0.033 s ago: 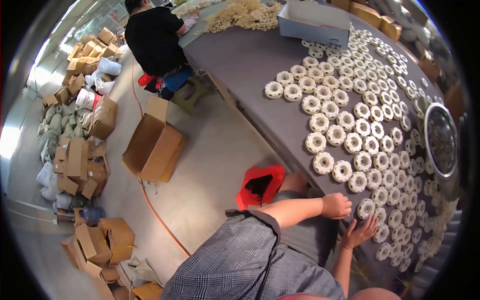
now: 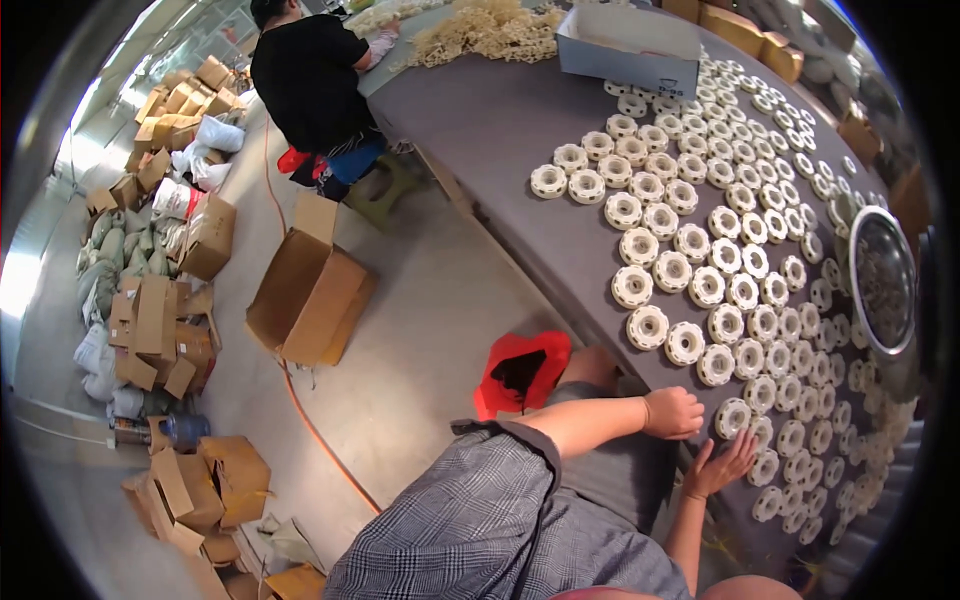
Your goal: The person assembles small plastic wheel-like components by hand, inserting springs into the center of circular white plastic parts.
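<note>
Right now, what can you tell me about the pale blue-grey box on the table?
The pale blue-grey box is rectangular and open-topped, and looks like cardboard, with dark printing on its near side and a paler inside. It sits upright on the table's far part, near a tan heap, with white ring-shaped pieces close by. Its underside is hidden.

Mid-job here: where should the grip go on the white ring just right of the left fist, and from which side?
Probably the left part of its notched outer rim, coming from above left. The white ring lies flat, hole upward; neighbouring rings crowd its right, and the right hand is near its lower edge.
</note>
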